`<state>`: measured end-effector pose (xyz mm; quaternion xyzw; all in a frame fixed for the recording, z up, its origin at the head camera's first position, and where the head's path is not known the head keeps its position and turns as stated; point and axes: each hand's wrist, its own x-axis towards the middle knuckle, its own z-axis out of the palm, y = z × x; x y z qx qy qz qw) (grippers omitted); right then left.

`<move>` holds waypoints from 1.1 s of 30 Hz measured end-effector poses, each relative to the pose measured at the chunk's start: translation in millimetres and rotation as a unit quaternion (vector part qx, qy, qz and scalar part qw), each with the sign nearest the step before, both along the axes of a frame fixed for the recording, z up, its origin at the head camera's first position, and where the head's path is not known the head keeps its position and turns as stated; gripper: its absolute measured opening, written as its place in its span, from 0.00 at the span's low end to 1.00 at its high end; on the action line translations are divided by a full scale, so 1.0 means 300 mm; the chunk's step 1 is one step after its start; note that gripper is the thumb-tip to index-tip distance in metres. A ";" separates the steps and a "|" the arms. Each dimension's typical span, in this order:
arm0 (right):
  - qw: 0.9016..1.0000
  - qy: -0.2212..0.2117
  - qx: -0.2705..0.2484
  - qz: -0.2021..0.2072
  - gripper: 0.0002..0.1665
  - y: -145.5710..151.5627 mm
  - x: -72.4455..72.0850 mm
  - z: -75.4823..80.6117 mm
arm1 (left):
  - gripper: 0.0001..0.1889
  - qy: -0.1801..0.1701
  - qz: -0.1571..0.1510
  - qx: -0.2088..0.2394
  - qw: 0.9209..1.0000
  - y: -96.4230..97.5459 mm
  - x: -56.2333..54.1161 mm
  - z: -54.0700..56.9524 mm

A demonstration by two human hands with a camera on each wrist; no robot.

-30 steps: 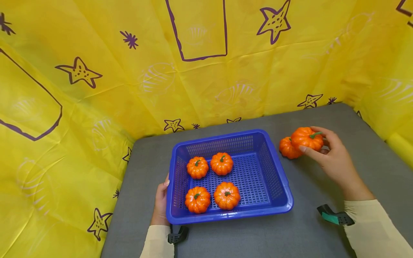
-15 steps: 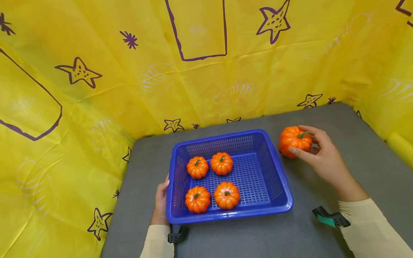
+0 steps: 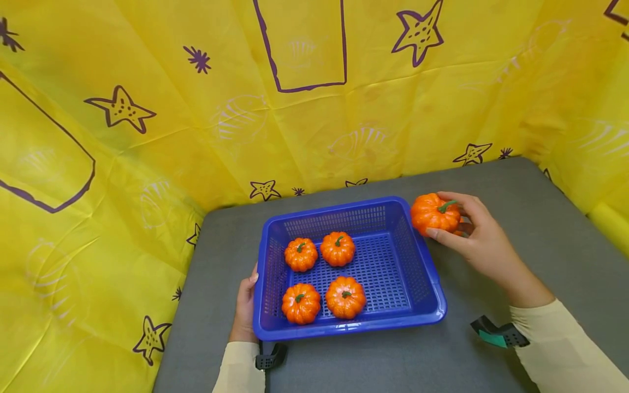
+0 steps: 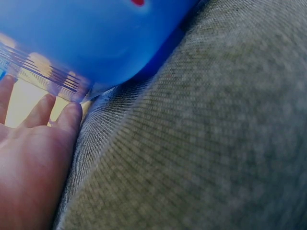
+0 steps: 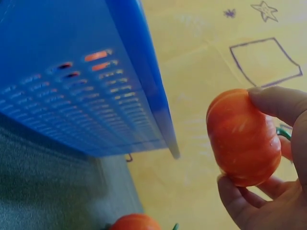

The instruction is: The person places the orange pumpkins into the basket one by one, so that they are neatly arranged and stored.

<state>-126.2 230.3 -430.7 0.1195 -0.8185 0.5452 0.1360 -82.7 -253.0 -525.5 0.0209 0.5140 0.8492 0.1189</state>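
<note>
My right hand (image 3: pixel 484 243) pinches a small orange toy pumpkin (image 3: pixel 434 214) with a green stem, thumb and fingers on its sides. In the head view the pumpkin overlaps the right rim of a blue plastic basket (image 3: pixel 426 262); the right wrist view shows a gap between pumpkin (image 5: pixel 243 139) and rim. Another pumpkin (image 5: pixel 135 223) lies on the table below, mostly hidden in the head view. My left hand (image 3: pixel 245 305) rests against the basket's left side, its fairly straight fingers (image 4: pixel 41 112) touching the perforated wall. Several pumpkins (image 3: pixel 346 298) sit in the basket's left and middle.
The basket stands on a grey cloth-covered table (image 3: pixel 344 365). A yellow curtain (image 3: pixel 314 125) with starfish drawings closes off the back and sides. Black wrist mounts (image 3: pixel 500 333) hang below both sleeves.
My right hand has carried the pumpkin leftward, from over the pumpkin on the table to the basket's right rim. The left hand and the basket have not visibly moved.
</note>
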 end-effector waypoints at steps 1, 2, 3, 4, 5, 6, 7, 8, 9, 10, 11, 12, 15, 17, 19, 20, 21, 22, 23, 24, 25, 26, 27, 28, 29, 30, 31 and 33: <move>1.000 0.002 -0.003 0.007 0.44 -0.005 -0.001 0.001 | 0.34 -0.001 0.001 0.000 1.000 0.000 0.001 -0.001; 1.000 0.005 -0.005 0.013 0.44 -0.010 -0.002 0.003 | 0.34 -0.002 0.001 0.000 1.000 0.000 0.001 -0.001; 1.000 0.009 -0.006 0.020 0.44 -0.015 -0.003 0.004 | 0.34 -0.002 0.002 0.000 1.000 0.000 0.002 -0.002; 1.000 0.012 -0.008 0.027 0.44 -0.020 -0.004 0.005 | 0.34 -0.004 0.004 0.000 1.000 -0.001 0.002 -0.002; 0.999 0.016 -0.009 0.034 0.44 -0.025 -0.005 0.006 | 0.34 -0.005 0.006 0.000 1.000 -0.001 0.002 -0.004; 0.999 0.020 -0.009 0.041 0.44 -0.029 -0.006 0.006 | 0.34 -0.005 0.007 0.000 1.000 -0.001 0.002 -0.004; 0.999 0.023 -0.008 0.046 0.44 -0.033 -0.008 0.007 | 0.34 -0.006 0.007 0.001 1.000 -0.001 0.001 -0.006; 0.998 0.026 -0.008 0.052 0.43 -0.038 -0.009 0.008 | 0.34 -0.006 0.008 0.002 1.000 -0.001 0.000 -0.007; 0.998 0.028 -0.007 0.057 0.43 -0.043 -0.009 0.009 | 0.34 -0.006 0.009 0.002 1.000 -0.001 0.000 -0.008; 0.998 0.029 -0.007 0.060 0.43 -0.048 -0.010 0.009 | 0.34 -0.006 0.010 0.003 1.000 -0.002 -0.001 -0.009; 0.998 0.029 -0.006 0.064 0.43 -0.052 -0.010 0.009 | 0.34 -0.005 0.009 0.002 1.000 -0.002 -0.001 -0.009; 0.997 0.029 -0.006 0.068 0.43 -0.057 -0.010 0.010 | 0.34 -0.004 0.008 0.003 1.000 -0.002 -0.002 -0.010; 0.996 0.027 -0.007 0.080 0.42 -0.071 -0.009 0.009 | 0.34 -0.003 0.006 0.004 1.000 -0.002 -0.003 -0.012; 0.996 0.026 -0.004 0.089 0.41 -0.080 -0.009 0.008 | 0.34 -0.002 0.004 0.005 1.000 -0.003 -0.004 -0.013; 0.995 0.023 0.000 0.099 0.41 -0.090 -0.011 0.009 | 0.34 -0.001 0.003 0.006 1.000 -0.002 -0.004 -0.013; 0.994 0.023 0.005 0.103 0.41 -0.094 -0.012 0.010 | 0.34 0.000 0.003 0.006 1.000 -0.002 -0.004 -0.012; 0.994 0.022 0.010 0.107 0.40 -0.098 -0.013 0.010 | 0.34 0.000 0.003 0.006 1.000 -0.001 -0.004 -0.012; 0.994 0.020 0.016 0.109 0.40 -0.103 -0.013 0.012 | 0.34 0.001 0.004 0.005 1.000 -0.001 -0.004 -0.012; 0.993 0.019 0.023 0.111 0.40 -0.106 -0.014 0.011 | 0.34 0.000 0.005 0.004 1.000 -0.001 -0.004 -0.012; 0.993 0.018 0.028 0.114 0.40 -0.110 -0.014 0.011 | 0.34 -0.002 0.007 0.003 1.000 -0.001 -0.003 -0.012; 0.993 0.018 0.033 0.115 0.40 -0.113 -0.015 0.009 | 0.34 -0.003 0.008 0.002 1.000 -0.001 -0.003 -0.012; 0.992 0.018 0.038 0.116 0.41 -0.116 -0.015 0.008 | 0.34 -0.004 0.009 0.001 1.000 -0.001 -0.003 -0.012; 0.992 0.017 0.041 0.118 0.41 -0.119 -0.015 0.007 | 0.34 -0.004 0.009 0.000 1.000 -0.002 -0.003 -0.012; 0.991 0.016 0.044 0.122 0.41 -0.122 -0.015 0.004 | 0.34 -0.005 0.009 0.000 1.000 -0.002 -0.002 -0.012; 0.991 0.015 0.045 0.125 0.41 -0.126 -0.015 0.002 | 0.34 -0.006 0.010 -0.001 1.000 -0.001 -0.002 -0.012; 0.991 0.014 0.047 0.128 0.40 -0.131 -0.014 0.002 | 0.34 -0.007 0.010 -0.001 1.000 -0.001 -0.003 -0.013; 0.990 0.014 0.051 0.130 0.40 -0.134 -0.015 0.001 | 0.34 -0.006 0.009 -0.002 1.000 -0.001 -0.003 -0.013; 0.989 0.011 0.055 0.135 0.39 -0.143 -0.015 0.001 | 0.34 -0.006 0.009 -0.003 1.000 -0.002 -0.003 -0.014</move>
